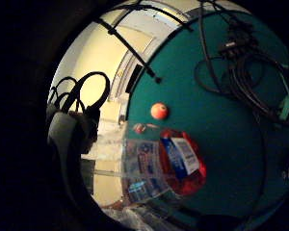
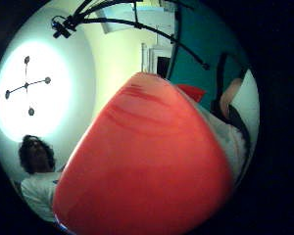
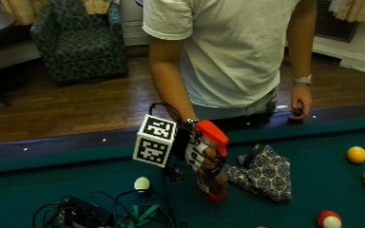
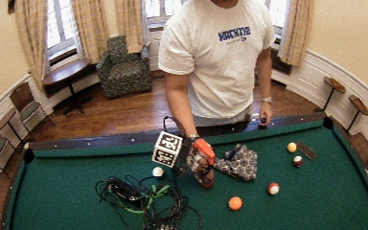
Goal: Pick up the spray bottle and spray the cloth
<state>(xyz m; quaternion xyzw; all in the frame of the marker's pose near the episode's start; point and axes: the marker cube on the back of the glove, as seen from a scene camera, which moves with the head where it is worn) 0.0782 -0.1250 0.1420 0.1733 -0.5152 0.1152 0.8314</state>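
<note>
Spray bottle point(image 3: 211, 164) above the table point(image 3: 56, 185) — just beside the cloth point(image 3: 264, 172), balls point(image 3: 357, 154) farther off.

right hand point(image 3: 198, 152): gloved, raised above the table, fingers curled round the spray bottle point(image 3: 213, 164) | right arm: hanging straight down | left hand point(image 3: 300, 105): bare, on the rail point(image 3: 340, 114)

A games room in a house — green pool table point(image 4: 337, 191) with balls point(image 4: 235, 203), curtained windows point(image 4: 95, 24), armchair point(image 4: 125, 67) far left, wooden floor point(image 4: 126, 115).
</note>
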